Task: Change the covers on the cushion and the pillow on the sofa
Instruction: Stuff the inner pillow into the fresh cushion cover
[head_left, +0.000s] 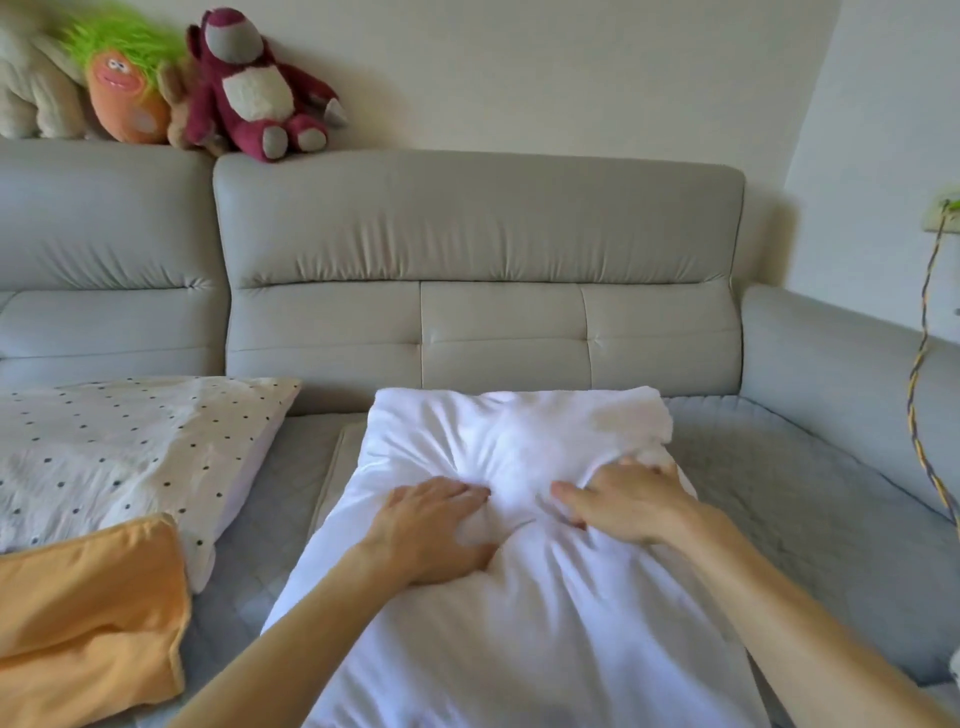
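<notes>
My left hand (431, 525) and right hand (623, 506) dig side by side into the white pillow (519, 649), fingers (470, 491) curled tight and bunching its fabric. The pillow lies lengthwise on the seat of the grey sofa (483, 332). To the left, an orange cover (88, 597) overlaps a dotted cushion (130, 447). Plush toys (254, 88) sit atop the backrest.

Matt white cloth pillow (519, 613), smooth leathery grey sofa (478, 218)

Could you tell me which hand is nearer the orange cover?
Left. The left hand grips the white pillow right of the orange cover; the right hand grips it farther right.
</notes>
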